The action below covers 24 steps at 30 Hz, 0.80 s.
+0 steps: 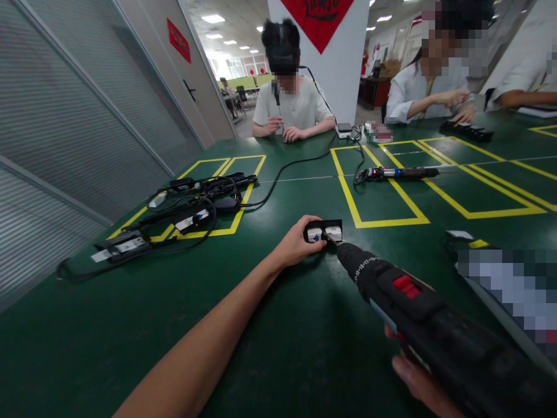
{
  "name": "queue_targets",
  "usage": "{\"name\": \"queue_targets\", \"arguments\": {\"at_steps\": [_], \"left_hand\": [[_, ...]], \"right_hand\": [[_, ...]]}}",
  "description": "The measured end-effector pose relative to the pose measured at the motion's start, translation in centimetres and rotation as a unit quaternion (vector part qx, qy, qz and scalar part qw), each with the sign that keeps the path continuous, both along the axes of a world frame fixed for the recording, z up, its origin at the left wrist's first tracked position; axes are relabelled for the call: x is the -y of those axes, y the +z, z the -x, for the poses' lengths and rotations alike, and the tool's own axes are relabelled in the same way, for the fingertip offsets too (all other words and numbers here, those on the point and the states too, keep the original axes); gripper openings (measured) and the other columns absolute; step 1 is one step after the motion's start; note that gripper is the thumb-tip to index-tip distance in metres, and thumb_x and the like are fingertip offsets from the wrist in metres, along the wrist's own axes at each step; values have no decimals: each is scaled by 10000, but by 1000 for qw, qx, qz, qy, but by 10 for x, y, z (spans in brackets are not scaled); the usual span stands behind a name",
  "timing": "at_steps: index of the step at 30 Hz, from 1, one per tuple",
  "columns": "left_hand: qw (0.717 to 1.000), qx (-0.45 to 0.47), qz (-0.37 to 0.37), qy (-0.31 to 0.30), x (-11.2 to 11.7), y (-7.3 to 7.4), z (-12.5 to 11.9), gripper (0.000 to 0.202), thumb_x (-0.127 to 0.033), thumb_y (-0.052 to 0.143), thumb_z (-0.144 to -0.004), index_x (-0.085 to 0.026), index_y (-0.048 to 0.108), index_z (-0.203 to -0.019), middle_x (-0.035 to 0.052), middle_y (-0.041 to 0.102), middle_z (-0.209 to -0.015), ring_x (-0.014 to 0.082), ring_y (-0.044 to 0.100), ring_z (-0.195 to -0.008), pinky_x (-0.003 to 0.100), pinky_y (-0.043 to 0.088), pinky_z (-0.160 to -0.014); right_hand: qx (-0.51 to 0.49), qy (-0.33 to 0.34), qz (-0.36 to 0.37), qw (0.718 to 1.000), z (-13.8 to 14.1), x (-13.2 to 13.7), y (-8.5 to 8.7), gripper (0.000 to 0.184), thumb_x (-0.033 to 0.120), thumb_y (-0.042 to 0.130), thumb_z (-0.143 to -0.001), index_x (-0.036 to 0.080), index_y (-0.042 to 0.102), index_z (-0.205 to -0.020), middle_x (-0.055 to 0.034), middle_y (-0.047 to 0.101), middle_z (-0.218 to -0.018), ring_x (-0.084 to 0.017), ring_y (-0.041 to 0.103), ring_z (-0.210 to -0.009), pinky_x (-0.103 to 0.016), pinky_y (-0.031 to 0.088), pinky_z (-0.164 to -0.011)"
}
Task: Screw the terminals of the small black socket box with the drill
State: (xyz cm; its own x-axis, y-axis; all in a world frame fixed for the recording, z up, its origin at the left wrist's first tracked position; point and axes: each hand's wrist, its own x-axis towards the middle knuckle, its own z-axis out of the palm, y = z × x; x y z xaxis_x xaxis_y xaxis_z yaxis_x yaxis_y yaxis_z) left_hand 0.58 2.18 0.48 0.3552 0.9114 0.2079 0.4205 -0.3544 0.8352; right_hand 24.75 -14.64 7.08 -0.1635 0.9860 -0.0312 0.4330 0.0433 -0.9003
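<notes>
My left hand (300,241) grips the left end of a small black block with white inserts (334,233), its thumb along the front and its fingers behind. A small blue spot shows on the block beside the thumb. From the lower right, my right hand (413,371) holds a black cordless drill (418,307) with a red switch on top. Its handle and most of my right fingers are hidden under the drill body. The drill's bit points at the middle of the block, close to my left thumb; whether it touches the block I cannot tell.
Black cabled devices (209,197) lie at the left on the green table (296,302). A pen-like electric tool (400,173) rests beyond the drill, among yellow tape outlines (387,223). At the right is a partly blurred flat item (513,290). Across the table, a person (296,104) holds a screwdriver; others sit right.
</notes>
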Motion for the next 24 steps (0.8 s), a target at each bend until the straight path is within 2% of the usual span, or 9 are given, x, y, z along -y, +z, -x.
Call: {"name": "queue_targets", "arguments": {"at_steps": [3,5,10,16,19,24], "left_hand": [[1000,-6,1,2,0,0,0,478,-239,666,-711,-183,504,-1157,61,586,-1027,168,580,-835,320,488,-768],[1000,-5,2,0,0,-1,0,475,-249,665,-717,-185,500,-1158,59,586,-1023,165,579,-829,317,488,-765],[1000,2,9,-12,-1,-1,-1,483,-265,663,-730,-183,484,-1172,60,586,-1017,154,573,-810,310,487,-755],[1000,-12,13,-6,-1,1,-1,489,-269,663,-726,-184,485,-1174,64,591,-1015,159,581,-801,327,494,-755],[1000,-14,13,-5,0,1,-1,490,-270,662,-726,-187,487,-1176,65,593,-1019,162,585,-803,330,496,-753],[1000,-5,15,-1,0,1,0,493,-275,669,-720,-187,491,-1171,63,597,-1014,169,593,-813,329,498,-751]], "right_hand": [[-24,21,48,998,-11,-1,-8,157,368,632,-729,326,687,-870,1,686,-652,-244,695,-648,-334,598,-549],[-36,33,79,996,-19,-1,-12,113,345,605,-782,287,674,-849,18,652,-593,-181,659,-540,-294,578,-521],[-77,53,143,985,-26,1,-13,114,313,536,-866,260,623,-917,14,644,-634,-144,631,-546,-271,561,-557],[-52,41,113,991,-24,-5,-3,160,374,543,-854,262,657,-855,1,646,-600,-171,635,-521,-307,577,-527],[-41,35,94,994,-24,-9,1,118,363,579,-822,281,662,-814,15,635,-576,-176,632,-503,-318,586,-513],[-36,16,88,995,-23,-7,3,146,396,585,-815,288,683,-814,12,654,-594,-176,649,-514,-313,597,-521]]}}
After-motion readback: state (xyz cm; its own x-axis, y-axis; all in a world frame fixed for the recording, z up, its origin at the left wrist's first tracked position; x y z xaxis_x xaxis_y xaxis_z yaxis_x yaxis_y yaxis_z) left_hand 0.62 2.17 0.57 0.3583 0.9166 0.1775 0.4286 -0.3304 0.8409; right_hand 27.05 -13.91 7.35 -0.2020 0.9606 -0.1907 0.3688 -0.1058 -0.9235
